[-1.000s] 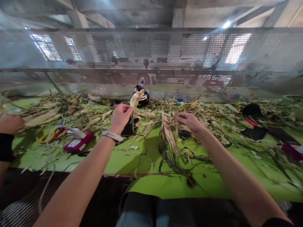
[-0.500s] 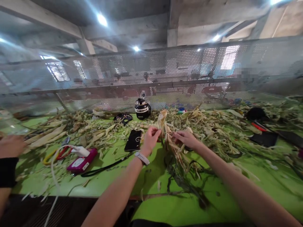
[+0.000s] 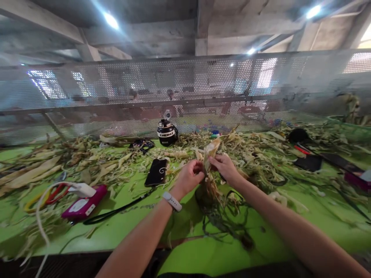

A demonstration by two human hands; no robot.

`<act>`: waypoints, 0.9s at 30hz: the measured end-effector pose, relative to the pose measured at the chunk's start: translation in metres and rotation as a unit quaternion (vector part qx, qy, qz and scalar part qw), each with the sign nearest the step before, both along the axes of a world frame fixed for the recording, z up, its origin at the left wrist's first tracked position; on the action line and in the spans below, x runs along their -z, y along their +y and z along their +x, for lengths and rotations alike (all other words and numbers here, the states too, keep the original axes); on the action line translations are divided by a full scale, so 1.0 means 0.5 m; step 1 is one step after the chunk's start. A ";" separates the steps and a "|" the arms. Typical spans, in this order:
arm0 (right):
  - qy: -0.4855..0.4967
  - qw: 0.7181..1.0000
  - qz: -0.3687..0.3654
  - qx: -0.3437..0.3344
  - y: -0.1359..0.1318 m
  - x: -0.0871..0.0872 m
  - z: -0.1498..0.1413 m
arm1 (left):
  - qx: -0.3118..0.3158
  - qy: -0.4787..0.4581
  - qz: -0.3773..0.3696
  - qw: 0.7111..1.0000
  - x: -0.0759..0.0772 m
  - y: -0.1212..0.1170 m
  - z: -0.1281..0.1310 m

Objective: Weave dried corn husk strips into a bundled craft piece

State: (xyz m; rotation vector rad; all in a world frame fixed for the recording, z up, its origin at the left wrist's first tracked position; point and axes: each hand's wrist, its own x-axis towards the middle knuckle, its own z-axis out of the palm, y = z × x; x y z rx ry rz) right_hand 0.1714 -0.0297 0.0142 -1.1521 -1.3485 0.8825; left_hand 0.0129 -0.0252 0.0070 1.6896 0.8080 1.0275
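Note:
My left hand point(image 3: 189, 177) and my right hand point(image 3: 225, 167) meet over the green table point(image 3: 127, 227), both closed on one bundle of dry corn husk strips point(image 3: 209, 154). The husk tips stand up between my fingers, and the rest hangs down to the table in a dark tangle point(image 3: 220, 216). A white watch band sits on my left wrist point(image 3: 172, 201). A black phone point(image 3: 156, 172) lies just left of my left hand.
Loose husks point(image 3: 87, 158) cover the far half of the table up to a perforated metal screen point(image 3: 185, 88). A pink power bank point(image 3: 84, 206) with a white cable lies at the left, a black bottle point(image 3: 167, 132) at the back, black items point(image 3: 308, 162) at the right.
My left hand carried its husk strip right and down to join my right hand, so both now grip one bundle. The view swung right, and another person's arm at the left edge left the view.

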 end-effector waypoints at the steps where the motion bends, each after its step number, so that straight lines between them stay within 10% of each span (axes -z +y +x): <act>1: 0.000 1.000 0.005 0.009 -0.001 0.000 0.001 | -0.009 0.011 0.020 1.000 0.001 0.001 -0.001; 27: 0.020 0.998 -0.050 -0.025 -0.011 0.015 -0.001 | 0.025 0.071 0.078 0.994 0.018 0.011 -0.012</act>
